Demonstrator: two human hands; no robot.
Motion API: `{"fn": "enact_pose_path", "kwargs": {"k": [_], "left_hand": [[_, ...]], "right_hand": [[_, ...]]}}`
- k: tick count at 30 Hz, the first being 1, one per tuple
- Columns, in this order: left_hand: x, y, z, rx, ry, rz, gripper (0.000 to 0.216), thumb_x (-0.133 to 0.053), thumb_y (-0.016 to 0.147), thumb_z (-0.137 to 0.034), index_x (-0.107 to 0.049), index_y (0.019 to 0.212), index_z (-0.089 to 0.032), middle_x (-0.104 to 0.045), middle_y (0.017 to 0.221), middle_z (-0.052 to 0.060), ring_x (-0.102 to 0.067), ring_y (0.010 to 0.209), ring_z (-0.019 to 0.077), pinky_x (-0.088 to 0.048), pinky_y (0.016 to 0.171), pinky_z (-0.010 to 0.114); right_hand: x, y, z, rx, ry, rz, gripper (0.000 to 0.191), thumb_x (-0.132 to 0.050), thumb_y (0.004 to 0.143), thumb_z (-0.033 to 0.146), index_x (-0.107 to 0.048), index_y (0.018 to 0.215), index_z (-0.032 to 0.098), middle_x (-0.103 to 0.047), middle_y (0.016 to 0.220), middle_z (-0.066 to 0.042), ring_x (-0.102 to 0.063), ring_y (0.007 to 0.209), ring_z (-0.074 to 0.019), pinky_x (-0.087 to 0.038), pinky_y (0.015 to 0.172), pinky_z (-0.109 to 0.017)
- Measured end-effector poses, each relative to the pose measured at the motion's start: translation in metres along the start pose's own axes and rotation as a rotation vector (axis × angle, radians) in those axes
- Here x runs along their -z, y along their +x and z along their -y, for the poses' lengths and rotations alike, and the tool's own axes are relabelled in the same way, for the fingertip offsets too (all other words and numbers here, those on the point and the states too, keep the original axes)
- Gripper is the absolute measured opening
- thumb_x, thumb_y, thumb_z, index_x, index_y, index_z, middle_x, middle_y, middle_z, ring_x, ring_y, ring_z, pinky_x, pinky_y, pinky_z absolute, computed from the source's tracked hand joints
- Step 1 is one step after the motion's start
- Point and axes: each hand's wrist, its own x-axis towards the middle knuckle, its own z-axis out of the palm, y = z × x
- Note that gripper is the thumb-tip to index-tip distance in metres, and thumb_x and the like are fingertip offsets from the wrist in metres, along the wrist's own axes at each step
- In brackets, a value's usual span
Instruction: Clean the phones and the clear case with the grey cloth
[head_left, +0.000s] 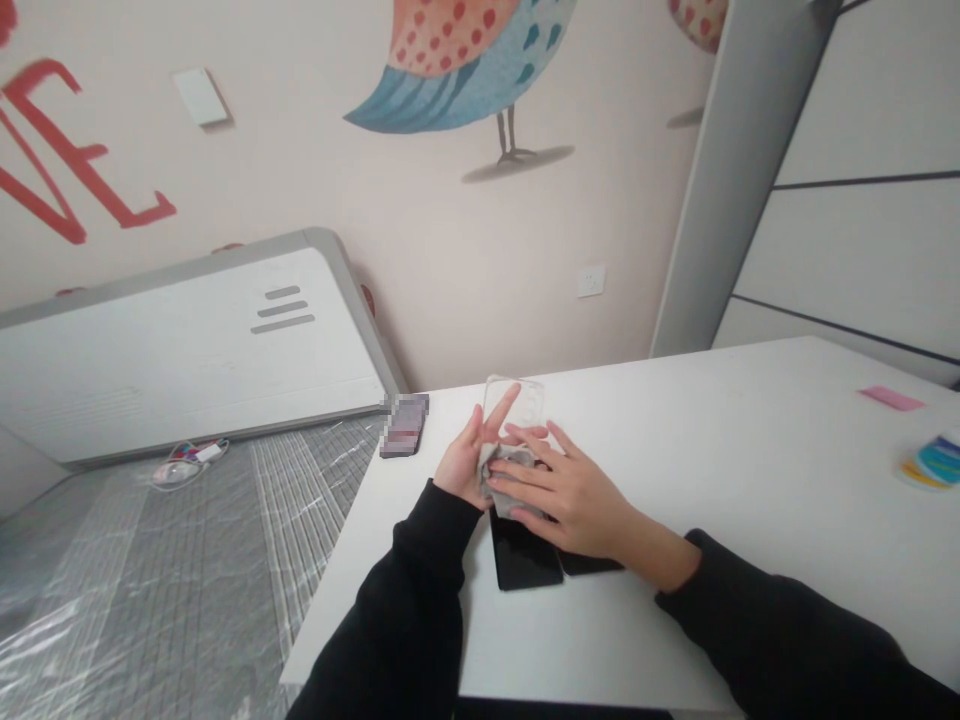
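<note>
1. Left hand [463, 462] propping up one clear phone case [514, 405] near the far-left part of the bench [750, 450], index finger straight along its back, remaining fingers loosely curled at its lower end.
2. Right hand [570, 495] laid flat, fingers spread, pressing one grey cloth [504, 472] against the lower end of the case; not closed round it.
3. Judged mid-wipe: cloth low on the case, upper part uncovered; clean or not, cannot tell.
4. Two dark phones [525, 555] flat, side by side under the right wrist, untouched by the cloth.
5. One more phone [403, 424] at the far-left corner.
6. One pink slip [891, 399] and one stack of coloured discs [934, 464] by the right edge.
</note>
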Motion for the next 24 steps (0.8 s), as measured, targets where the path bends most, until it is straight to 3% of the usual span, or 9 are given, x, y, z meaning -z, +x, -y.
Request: {"fn": "enact_pose_path", "kwargs": {"k": [4, 7, 10, 14, 17, 20, 24], "left_hand": [[-0.007, 0.001, 0.008, -0.027, -0.142, -0.03, 0.063, -0.018, 0.108, -0.054, -0.042, 0.157, -0.024, -0.077, 0.108, 0.011, -0.076, 0.094, 0.0208, -0.057, 0.081, 0.03], [-0.009, 0.007, 0.017, -0.021, -0.23, -0.041, 0.059, -0.024, 0.109, -0.052, -0.056, 0.146, -0.018, -0.077, 0.113, 0.01, -0.074, 0.084, 0.015, -0.055, 0.072, 0.023], [-0.01, 0.011, 0.021, -0.086, -0.281, -0.019, 0.053, -0.027, 0.11, -0.046, -0.063, 0.137, -0.019, -0.077, 0.112, 0.007, -0.071, 0.079, 0.0098, -0.052, 0.066, 0.017], [-0.009, 0.01, 0.017, -0.17, -0.217, -0.061, 0.053, -0.023, 0.11, -0.047, -0.054, 0.147, -0.025, -0.075, 0.121, 0.009, -0.073, 0.088, 0.0138, -0.057, 0.075, 0.024], [-0.005, 0.007, 0.013, -0.172, -0.103, -0.086, 0.056, -0.031, 0.107, -0.054, -0.04, 0.157, -0.03, -0.072, 0.126, 0.013, -0.075, 0.097, 0.0206, -0.059, 0.077, 0.029], [-0.001, 0.008, 0.013, -0.134, -0.052, -0.084, 0.064, -0.04, 0.103, -0.06, -0.034, 0.16, -0.032, -0.072, 0.128, 0.015, -0.074, 0.106, 0.0243, -0.058, 0.083, 0.031], [-0.002, 0.013, 0.021, -0.088, -0.088, -0.101, 0.065, -0.035, 0.103, -0.062, -0.034, 0.161, -0.03, -0.07, 0.133, 0.014, -0.07, 0.119, 0.0248, -0.053, 0.101, 0.036]], "right_hand": [[0.004, 0.007, -0.013, -0.155, -0.184, -0.094, 0.044, -0.051, 0.103, 0.028, -0.058, 0.146, 0.023, -0.058, 0.151, -0.006, -0.034, 0.152, -0.0403, -0.028, 0.118, -0.072], [0.003, 0.012, -0.019, -0.277, -0.316, -0.101, 0.051, -0.053, 0.103, 0.031, -0.05, 0.153, 0.021, -0.046, 0.16, -0.009, -0.032, 0.152, -0.045, -0.031, 0.115, -0.074], [0.0, 0.012, -0.019, -0.285, -0.365, -0.166, 0.047, -0.053, 0.104, 0.029, -0.054, 0.149, 0.018, -0.052, 0.156, -0.011, -0.039, 0.149, -0.0422, -0.034, 0.116, -0.068], [-0.002, 0.006, -0.016, -0.195, -0.349, -0.311, 0.03, -0.054, 0.102, 0.017, -0.071, 0.127, 0.016, -0.074, 0.13, -0.01, -0.056, 0.138, -0.034, -0.038, 0.117, -0.059], [-0.002, 0.003, -0.014, -0.023, -0.285, -0.328, 0.025, -0.056, 0.1, 0.011, -0.075, 0.116, 0.014, -0.079, 0.12, -0.008, -0.063, 0.131, -0.0282, -0.045, 0.113, -0.048], [-0.003, 0.005, -0.01, 0.086, -0.267, -0.279, 0.028, -0.054, 0.1, 0.009, -0.073, 0.12, 0.011, -0.075, 0.129, -0.009, -0.063, 0.131, -0.0277, -0.049, 0.111, -0.046], [-0.002, 0.013, -0.008, -0.046, -0.276, -0.165, 0.038, -0.046, 0.103, 0.016, -0.064, 0.136, 0.014, -0.064, 0.145, -0.009, -0.056, 0.139, -0.0297, -0.043, 0.115, -0.054]]}}
